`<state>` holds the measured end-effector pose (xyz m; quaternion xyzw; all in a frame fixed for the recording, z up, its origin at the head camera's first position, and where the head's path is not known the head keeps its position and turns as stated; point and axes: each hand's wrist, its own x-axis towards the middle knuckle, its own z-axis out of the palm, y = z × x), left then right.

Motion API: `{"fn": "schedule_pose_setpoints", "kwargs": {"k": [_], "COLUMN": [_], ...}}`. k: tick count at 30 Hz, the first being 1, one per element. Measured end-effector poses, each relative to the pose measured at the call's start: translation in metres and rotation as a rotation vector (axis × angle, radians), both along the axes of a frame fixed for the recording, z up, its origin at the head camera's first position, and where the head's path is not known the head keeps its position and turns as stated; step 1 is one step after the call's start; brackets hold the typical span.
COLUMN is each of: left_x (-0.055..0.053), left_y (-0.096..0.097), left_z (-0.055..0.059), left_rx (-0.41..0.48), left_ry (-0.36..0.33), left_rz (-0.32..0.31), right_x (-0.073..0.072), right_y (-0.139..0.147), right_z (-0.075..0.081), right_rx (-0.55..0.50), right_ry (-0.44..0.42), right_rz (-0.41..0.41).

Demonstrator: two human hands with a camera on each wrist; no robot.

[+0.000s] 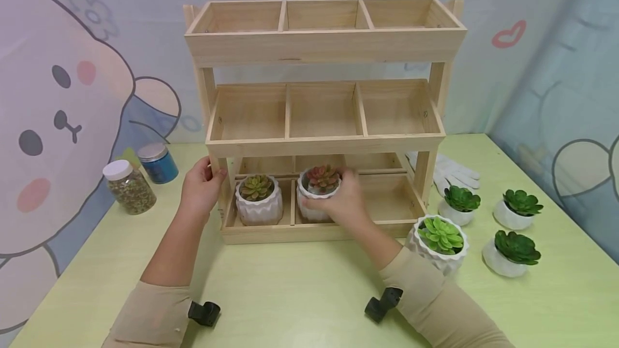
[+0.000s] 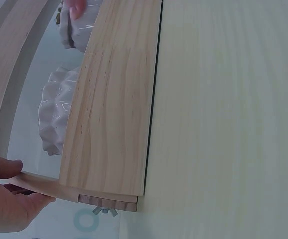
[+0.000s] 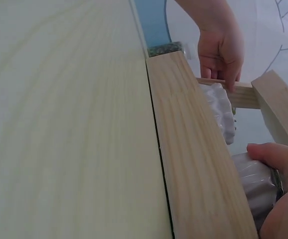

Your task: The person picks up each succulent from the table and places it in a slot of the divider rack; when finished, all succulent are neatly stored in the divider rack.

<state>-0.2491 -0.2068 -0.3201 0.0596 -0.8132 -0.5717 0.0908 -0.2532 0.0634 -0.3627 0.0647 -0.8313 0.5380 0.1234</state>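
Note:
My right hand [image 1: 347, 200] grips a white pot with a reddish succulent [image 1: 323, 179], thumb across its near side, at the middle compartment of the bottom tier. In the right wrist view the thumb presses the ribbed wall of that white pot [image 3: 256, 181]. At the left end of the wooden three-tier plant stand [image 1: 304, 146], my left hand [image 1: 200, 187] pinches the side upright between thumb and fingers, as the left wrist view shows at the wooden side piece [image 2: 47, 185]. A white pot with a yellow-green succulent [image 1: 258, 203] sits in the bottom left compartment.
Right of the stand are a larger white pot with a bright green succulent [image 1: 439, 243] and several small dark green potted succulents [image 1: 508, 259]. White gloves [image 1: 454, 172] lie behind them. At the left stand a jar of granules [image 1: 130, 189] and a blue jar [image 1: 158, 165].

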Motion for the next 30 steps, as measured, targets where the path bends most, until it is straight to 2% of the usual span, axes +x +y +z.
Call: {"fn": "schedule_pose_setpoints", "kwargs": {"k": [6,18,26,30], "left_x": [0.0,-0.001,-0.001,-0.001], "left_y": [0.0,0.0,0.0,-0.001], "left_z": [0.0,-0.001,-0.001,-0.001], "left_rx": [0.002,-0.013,-0.007,-0.006], "left_ry": [0.002,0.009,0.013,0.011], "left_rz": [-0.004,0.003,0.002,0.001], "right_x": [-0.002,-0.003,-0.001,0.007], "right_y": [-0.001,-0.001,-0.002,0.002], "right_z": [-0.006,-0.007,-0.002,0.005], "right_rx": [0.056,0.146,0.182,0.155], "right_ry": [-0.029,-0.047,-0.083,-0.086], "right_rz": [-0.021,-0.01,-0.008,0.009]}}
